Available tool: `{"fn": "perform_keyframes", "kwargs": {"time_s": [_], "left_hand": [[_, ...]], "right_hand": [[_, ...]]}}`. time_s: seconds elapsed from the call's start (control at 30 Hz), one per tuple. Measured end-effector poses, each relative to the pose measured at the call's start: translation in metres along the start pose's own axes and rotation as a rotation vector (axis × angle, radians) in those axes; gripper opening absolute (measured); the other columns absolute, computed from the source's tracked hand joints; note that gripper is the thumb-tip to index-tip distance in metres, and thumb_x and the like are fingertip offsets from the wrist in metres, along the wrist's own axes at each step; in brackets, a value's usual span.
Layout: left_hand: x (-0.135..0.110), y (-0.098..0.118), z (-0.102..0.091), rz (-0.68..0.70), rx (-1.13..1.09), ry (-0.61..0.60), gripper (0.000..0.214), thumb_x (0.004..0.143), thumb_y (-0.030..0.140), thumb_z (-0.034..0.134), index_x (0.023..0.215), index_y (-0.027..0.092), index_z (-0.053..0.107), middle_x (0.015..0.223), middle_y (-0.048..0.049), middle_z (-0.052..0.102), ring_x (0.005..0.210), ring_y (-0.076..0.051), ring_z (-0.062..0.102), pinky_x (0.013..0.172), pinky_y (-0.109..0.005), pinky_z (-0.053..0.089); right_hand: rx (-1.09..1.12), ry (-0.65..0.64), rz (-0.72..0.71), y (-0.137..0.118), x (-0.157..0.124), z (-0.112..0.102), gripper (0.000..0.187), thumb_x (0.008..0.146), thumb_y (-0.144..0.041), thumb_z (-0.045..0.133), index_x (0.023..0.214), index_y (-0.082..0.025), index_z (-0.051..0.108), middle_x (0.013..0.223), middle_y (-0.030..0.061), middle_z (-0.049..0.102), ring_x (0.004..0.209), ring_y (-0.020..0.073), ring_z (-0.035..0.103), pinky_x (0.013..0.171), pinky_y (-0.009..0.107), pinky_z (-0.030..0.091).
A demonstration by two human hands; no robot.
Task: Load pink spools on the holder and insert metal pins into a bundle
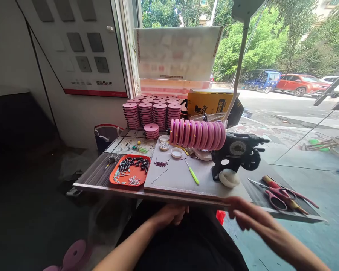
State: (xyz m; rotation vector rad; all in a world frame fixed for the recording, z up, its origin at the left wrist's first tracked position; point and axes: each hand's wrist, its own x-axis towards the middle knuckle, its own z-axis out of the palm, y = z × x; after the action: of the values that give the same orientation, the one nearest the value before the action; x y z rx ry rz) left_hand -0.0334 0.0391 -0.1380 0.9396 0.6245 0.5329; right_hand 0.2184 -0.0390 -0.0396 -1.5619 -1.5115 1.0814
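Observation:
My left hand (171, 215) rests over my dark-clothed lap, just below the table's front edge. Its fingers are curled in, and whatever they may hold is hidden. My right hand (250, 213) is at the front edge on the right, slightly blurred, with fingers stretched and no object visible in it. Above it stands a black winding machine (234, 150) carrying a row of pink spools (197, 134). A white tape roll (229, 178) sits at the machine's foot. On the pale board lie a green-handled hook tool (194, 175) and a thin metal needle-like tool (159, 176).
An orange tray (113, 180) of small black, green and silver parts is at left. Stacked pink spools (159, 113) and a yellow box (205, 102) stand behind. Small white dishes (176, 152) sit mid-board. Scissors (277, 199) lie by the right edge; a lamp arm (241, 60) rises behind.

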Motion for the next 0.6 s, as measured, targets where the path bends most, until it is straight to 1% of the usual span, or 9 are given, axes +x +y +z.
{"fn": "perform_keyframes", "kwargs": {"time_s": [0.03, 0.07, 0.13, 0.17, 0.23, 0.3, 0.37, 0.5, 0.6], "left_hand": [[0.0, 0.001, 0.0, 0.002, 0.013, 0.002, 0.04, 0.067, 0.053, 0.067, 0.07, 0.015, 0.054, 0.044, 0.0113, 0.027, 0.041, -0.006, 0.018, 0.043, -0.025, 0.012], [0.001, 0.002, 0.0, 0.003, 0.025, 0.004, 0.04, 0.067, 0.054, 0.067, 0.07, 0.015, 0.054, 0.043, 0.0116, 0.026, 0.04, -0.006, 0.017, 0.042, -0.025, 0.012], [0.002, 0.003, 0.001, 0.005, 0.043, 0.007, 0.041, 0.068, 0.056, 0.065, 0.07, 0.016, 0.053, 0.041, 0.0122, 0.025, 0.039, -0.005, 0.016, 0.042, -0.025, 0.011], [0.003, 0.003, 0.001, 0.007, 0.049, 0.011, 0.042, 0.068, 0.057, 0.065, 0.069, 0.017, 0.053, 0.041, 0.0124, 0.025, 0.039, -0.005, 0.015, 0.042, -0.025, 0.011], [0.004, 0.002, 0.002, 0.014, 0.056, 0.021, 0.043, 0.068, 0.058, 0.063, 0.069, 0.017, 0.051, 0.041, 0.0127, 0.023, 0.038, -0.005, 0.014, 0.041, -0.024, 0.01], [0.005, 0.0, 0.003, 0.021, 0.06, 0.033, 0.043, 0.068, 0.059, 0.063, 0.069, 0.017, 0.05, 0.041, 0.0127, 0.023, 0.039, -0.005, 0.014, 0.041, -0.024, 0.01], [0.005, -0.002, 0.003, 0.026, 0.062, 0.045, 0.043, 0.068, 0.059, 0.062, 0.069, 0.018, 0.05, 0.041, 0.0126, 0.024, 0.039, -0.005, 0.014, 0.041, -0.024, 0.011], [0.007, -0.004, 0.002, 0.03, 0.069, 0.065, 0.045, 0.067, 0.061, 0.062, 0.069, 0.018, 0.049, 0.041, 0.0128, 0.024, 0.037, -0.005, 0.014, 0.04, -0.024, 0.01], [0.008, -0.006, 0.001, 0.039, 0.075, 0.075, 0.045, 0.068, 0.061, 0.062, 0.07, 0.018, 0.05, 0.041, 0.0125, 0.025, 0.037, -0.005, 0.015, 0.04, -0.024, 0.01]], "right_hand": [[-0.034, 0.049, -0.039, -0.007, 0.005, -0.013, 0.048, 0.075, -0.057, 0.052, 0.105, -0.021, 0.06, 0.08, 0.0039, 0.062, 0.064, 0.0167, 0.054, 0.058, 0.028, 0.048], [-0.065, 0.164, -0.075, -0.015, 0.011, -0.027, 0.049, 0.074, -0.058, 0.052, 0.105, -0.021, 0.059, 0.077, 0.0033, 0.06, 0.062, 0.0165, 0.053, 0.057, 0.028, 0.047], [-0.157, 0.492, -0.099, -0.028, 0.028, -0.051, 0.051, 0.071, -0.06, 0.049, 0.102, -0.021, 0.059, 0.079, 0.0045, 0.059, 0.061, 0.0174, 0.053, 0.054, 0.029, 0.046], [-0.23, 0.619, -0.09, -0.034, 0.038, -0.06, 0.052, 0.071, -0.06, 0.047, 0.103, -0.02, 0.058, 0.082, 0.0061, 0.059, 0.064, 0.0193, 0.054, 0.055, 0.031, 0.046], [-0.314, 0.752, -0.093, -0.04, 0.058, -0.071, 0.056, 0.067, -0.057, 0.049, 0.106, -0.018, 0.057, 0.094, 0.01, 0.059, 0.075, 0.0233, 0.054, 0.065, 0.037, 0.046], [-0.345, 0.777, -0.107, -0.041, 0.077, -0.075, 0.059, 0.063, -0.056, 0.051, 0.105, -0.016, 0.058, 0.099, 0.0122, 0.058, 0.081, 0.0254, 0.053, 0.076, 0.041, 0.043], [-0.342, 0.775, -0.114, -0.038, 0.09, -0.074, 0.058, 0.06, -0.056, 0.052, 0.1, -0.014, 0.06, 0.097, 0.0128, 0.059, 0.082, 0.0258, 0.053, 0.079, 0.042, 0.041], [-0.284, 0.777, -0.121, -0.032, 0.097, -0.07, 0.052, 0.058, -0.053, 0.054, 0.092, -0.014, 0.061, 0.09, 0.0107, 0.06, 0.077, 0.0233, 0.055, 0.072, 0.037, 0.043], [-0.241, 0.773, -0.128, -0.031, 0.095, -0.07, 0.052, 0.058, -0.053, 0.054, 0.092, -0.015, 0.061, 0.089, 0.0089, 0.061, 0.076, 0.0217, 0.055, 0.068, 0.034, 0.043]]}}
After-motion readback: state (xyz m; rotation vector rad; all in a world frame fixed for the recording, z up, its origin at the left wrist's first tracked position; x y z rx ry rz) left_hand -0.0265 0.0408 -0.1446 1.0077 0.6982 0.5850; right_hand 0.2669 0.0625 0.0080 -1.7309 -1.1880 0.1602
